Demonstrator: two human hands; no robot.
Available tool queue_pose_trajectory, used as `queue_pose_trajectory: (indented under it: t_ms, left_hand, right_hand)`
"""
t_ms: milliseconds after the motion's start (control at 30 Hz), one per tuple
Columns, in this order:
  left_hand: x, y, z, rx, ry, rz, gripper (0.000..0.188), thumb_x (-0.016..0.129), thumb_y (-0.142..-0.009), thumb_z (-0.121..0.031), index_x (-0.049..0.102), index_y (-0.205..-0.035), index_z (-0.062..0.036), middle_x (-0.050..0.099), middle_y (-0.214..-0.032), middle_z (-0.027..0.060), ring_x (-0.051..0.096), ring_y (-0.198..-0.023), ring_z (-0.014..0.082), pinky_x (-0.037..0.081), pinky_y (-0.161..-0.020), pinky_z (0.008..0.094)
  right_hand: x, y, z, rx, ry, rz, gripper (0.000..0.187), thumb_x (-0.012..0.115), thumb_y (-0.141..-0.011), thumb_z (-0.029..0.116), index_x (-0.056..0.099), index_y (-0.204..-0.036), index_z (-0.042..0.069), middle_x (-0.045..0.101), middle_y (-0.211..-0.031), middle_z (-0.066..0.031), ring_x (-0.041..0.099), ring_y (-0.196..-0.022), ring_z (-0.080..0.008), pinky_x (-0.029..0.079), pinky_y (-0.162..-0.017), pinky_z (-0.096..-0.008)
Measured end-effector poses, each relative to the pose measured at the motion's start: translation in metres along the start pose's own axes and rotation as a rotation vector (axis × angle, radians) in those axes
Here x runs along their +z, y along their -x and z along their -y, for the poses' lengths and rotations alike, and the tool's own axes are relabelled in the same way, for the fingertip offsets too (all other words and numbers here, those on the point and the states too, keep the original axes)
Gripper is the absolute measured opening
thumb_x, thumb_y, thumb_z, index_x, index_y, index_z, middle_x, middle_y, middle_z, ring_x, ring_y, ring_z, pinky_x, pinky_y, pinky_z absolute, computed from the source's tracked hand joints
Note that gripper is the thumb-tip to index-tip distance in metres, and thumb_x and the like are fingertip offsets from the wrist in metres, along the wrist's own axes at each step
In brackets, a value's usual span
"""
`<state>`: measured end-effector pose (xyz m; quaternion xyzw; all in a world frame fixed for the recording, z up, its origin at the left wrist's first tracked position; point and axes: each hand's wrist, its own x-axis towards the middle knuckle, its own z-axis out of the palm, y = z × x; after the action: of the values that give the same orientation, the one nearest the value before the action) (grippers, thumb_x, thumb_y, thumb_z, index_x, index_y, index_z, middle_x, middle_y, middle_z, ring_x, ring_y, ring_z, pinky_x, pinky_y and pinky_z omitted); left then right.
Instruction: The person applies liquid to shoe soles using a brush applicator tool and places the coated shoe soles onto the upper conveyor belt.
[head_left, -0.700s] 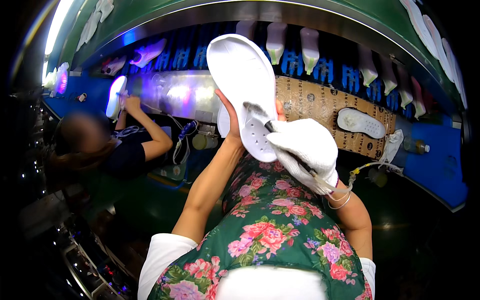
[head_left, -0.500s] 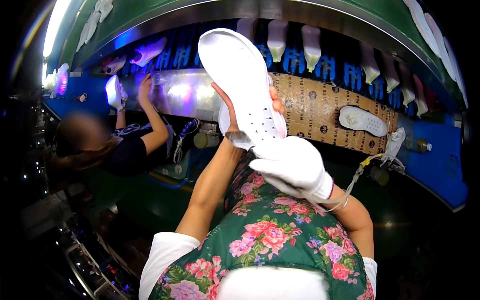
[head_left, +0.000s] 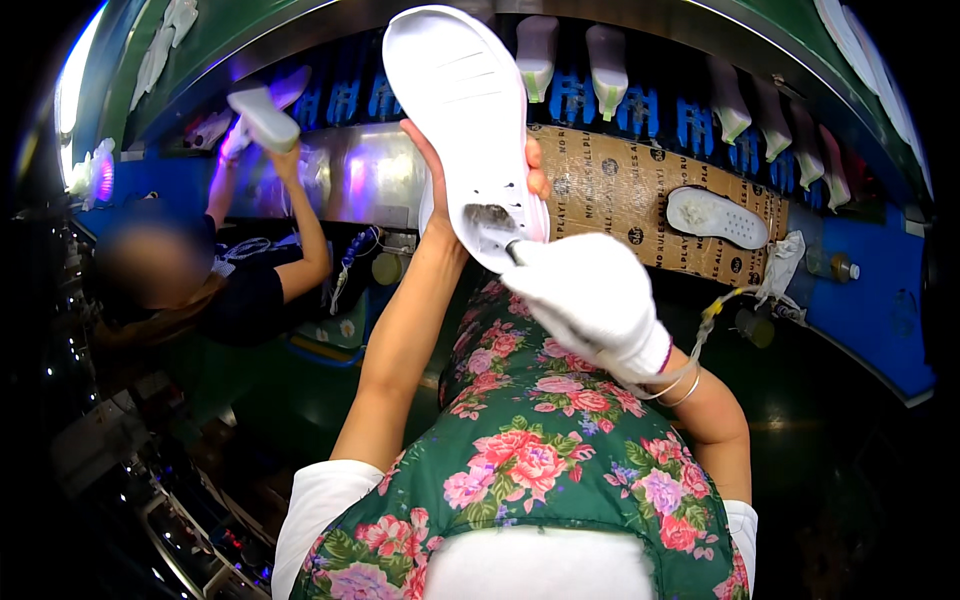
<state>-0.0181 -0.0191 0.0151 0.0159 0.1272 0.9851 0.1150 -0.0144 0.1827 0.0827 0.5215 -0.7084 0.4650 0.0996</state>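
Head view: my left fingers [head_left: 537,170] grip a white sole [head_left: 460,95] while my gloved right fingers [head_left: 540,272] hold a brush [head_left: 490,216] at its holed end, brushing seemingly unfinished.

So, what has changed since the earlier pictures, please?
The right hand has just brought the brush from beside the white sole onto its perforated end; this sole has moved slightly farther from the person. A co-worker's bare hand, away from soles just before, is now at a pale sole. The left hand keeps its hold; the other sole stays on the cardboard.
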Motion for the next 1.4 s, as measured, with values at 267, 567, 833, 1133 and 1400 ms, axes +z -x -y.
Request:
queue_pose_trajectory:
  t_ms: [267, 567, 833, 1133, 1400]
  left_hand:
    - [-0.002, -0.012, -0.008, -0.087, -0.084, 0.058, 0.117, 0.031, -0.070, -0.098, 0.045, -0.142, -0.0072, 0.064, -0.104, 0.0266, 0.070, -0.081, 0.0357, 0.061, -0.061, 0.0476]
    - [-0.008, -0.023, -0.019, -0.421, -0.034, 0.090, 0.112, 0.045, -0.072, -0.092, 0.040, -0.148, -0.0101, 0.063, -0.106, 0.0315, 0.070, -0.081, 0.0437, 0.061, -0.067, 0.0487]
    - [-0.004, -0.036, -0.026, -0.648, -0.301, 0.093, 0.090, 0.044, -0.087, -0.078, 0.047, -0.145, -0.0087, 0.067, -0.106, 0.0292, 0.072, -0.085, 0.0392, 0.062, -0.067, 0.0484]
    - [0.043, -0.051, -0.033, -0.769, -1.213, -0.054, 0.095, 0.042, -0.088, -0.081, 0.051, -0.144, -0.0040, 0.057, -0.137, 0.0235, 0.059, -0.124, 0.0308, 0.053, -0.095, 0.0371]
    - [0.046, -0.059, -0.034, -0.898, -1.526, -0.010, 0.115, 0.039, -0.077, -0.093, 0.054, -0.140, 0.0027, 0.047, -0.144, 0.0316, 0.049, -0.133, 0.0416, 0.045, -0.106, 0.0443]
  right_hand:
    - [-0.016, -0.010, -0.004, 0.099, -0.194, 0.045, 0.033, 0.079, -0.071, 0.005, 0.075, -0.102, 0.014, 0.074, -0.097, -0.0079, 0.069, -0.078, -0.0256, 0.056, -0.069, -0.0352]
    - [-0.012, -0.009, 0.002, 0.111, -0.337, 0.238, 0.031, 0.080, -0.071, 0.007, 0.075, -0.102, 0.012, 0.073, -0.098, -0.0081, 0.070, -0.083, -0.0248, 0.056, -0.070, -0.0354]
    - [-0.004, 0.000, -0.005, -0.039, -0.067, 0.163, 0.032, 0.074, -0.072, 0.004, 0.071, -0.104, 0.006, 0.072, -0.099, -0.0107, 0.070, -0.083, -0.0280, 0.056, -0.069, -0.0391]
    - [-0.016, -0.017, -0.007, 0.176, -0.287, 0.192, 0.028, 0.077, -0.074, -0.001, 0.073, -0.100, 0.009, 0.071, -0.093, -0.0080, 0.069, -0.083, -0.0283, 0.053, -0.077, -0.0365]
    - [-0.010, -0.013, -0.010, 0.331, -0.489, 0.244, 0.025, 0.078, -0.076, 0.004, 0.075, -0.100, 0.013, 0.073, -0.094, -0.0059, 0.070, -0.086, -0.0251, 0.055, -0.076, -0.0351]
